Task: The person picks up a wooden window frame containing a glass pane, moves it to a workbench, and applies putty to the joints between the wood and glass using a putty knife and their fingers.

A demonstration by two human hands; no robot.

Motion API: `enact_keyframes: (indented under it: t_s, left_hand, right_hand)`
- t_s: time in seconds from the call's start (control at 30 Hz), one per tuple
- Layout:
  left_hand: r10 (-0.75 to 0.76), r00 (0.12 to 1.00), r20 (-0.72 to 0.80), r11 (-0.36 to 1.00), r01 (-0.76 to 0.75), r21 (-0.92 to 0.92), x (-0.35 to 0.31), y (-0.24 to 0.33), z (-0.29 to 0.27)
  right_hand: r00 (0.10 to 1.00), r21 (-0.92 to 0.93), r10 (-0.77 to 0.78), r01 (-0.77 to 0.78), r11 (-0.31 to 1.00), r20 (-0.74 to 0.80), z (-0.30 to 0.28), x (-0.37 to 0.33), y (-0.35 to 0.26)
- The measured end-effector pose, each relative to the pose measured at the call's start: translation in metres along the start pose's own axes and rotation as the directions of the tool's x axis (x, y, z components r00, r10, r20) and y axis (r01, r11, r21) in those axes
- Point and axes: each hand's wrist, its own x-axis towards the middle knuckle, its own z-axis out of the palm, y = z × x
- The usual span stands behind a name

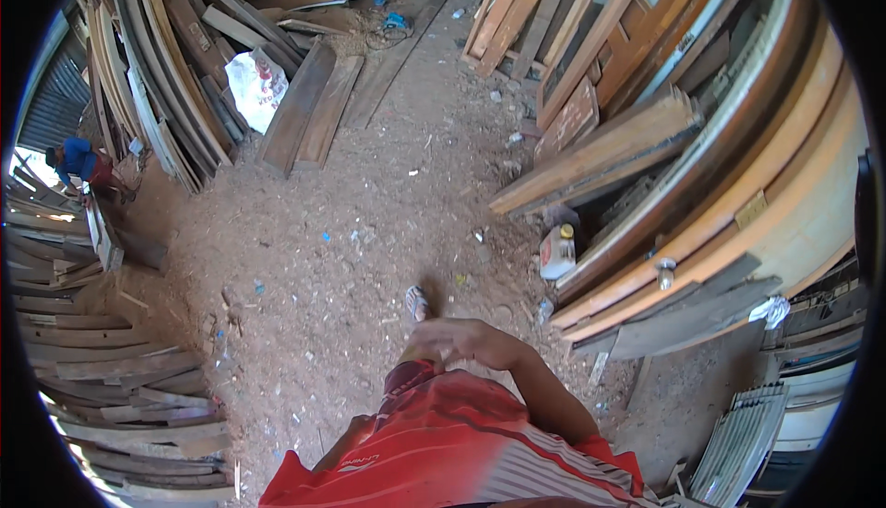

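Observation:
My right hand [452, 334] is in front of my red shirt [434, 443], its arm bent in from the lower right. The fingers point left, look stretched out and are a little blurred; nothing shows in them. Past the hand, one of my feet in a sandal [417, 303] stands on the dirt floor [369, 203]. Of my left arm [343, 443] only a part shows beside the shirt, and the left hand is hidden.
Two wide planks [314, 107] lie ahead, near a white sack [257, 91]. Doors and boards [738, 213] lean at the right, beside a plastic jug [557, 251]. Stacked timber [129, 379] lines the left. A person in blue [78, 159] bends over a board at far left.

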Motion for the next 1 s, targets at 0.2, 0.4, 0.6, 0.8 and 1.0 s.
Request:
enact_keyframes:
  t_s: [0.2, 0.4, 0.6, 0.8, 1.0]
  left_hand:
    - [0.271, 0.957, -0.102, 0.897, -0.213, 0.386, 0.163, 0.065, -0.156]
    - [0.471, 0.873, -0.127, 0.857, -0.419, 0.302, 0.277, 0.302, -0.377]
    - [0.425, 0.814, -0.397, 0.850, -0.509, -0.134, 0.339, 0.469, -0.499]
    - [0.501, 0.836, -0.226, 0.865, -0.493, 0.093, 0.419, 0.485, -0.553]
    - [0.161, 0.976, -0.148, 0.951, -0.113, 0.289, 0.495, 0.387, -0.567]
  right_hand:
    - [0.884, -0.764, -0.218, -0.207, 0.611, -0.414, -0.072, 0.118, -0.092]
    - [0.870, -0.426, -0.096, -0.138, 0.894, -0.483, -0.138, 0.183, -0.116]
    - [0.719, -0.618, -0.016, -0.586, 0.524, -0.695, -0.174, 0.224, -0.118]
    - [0.795, -0.565, 0.024, -0.451, 0.691, -0.606, -0.253, 0.267, -0.161]
    - [0.794, -0.630, 0.116, -0.552, 0.546, -0.596, -0.395, 0.328, -0.209]
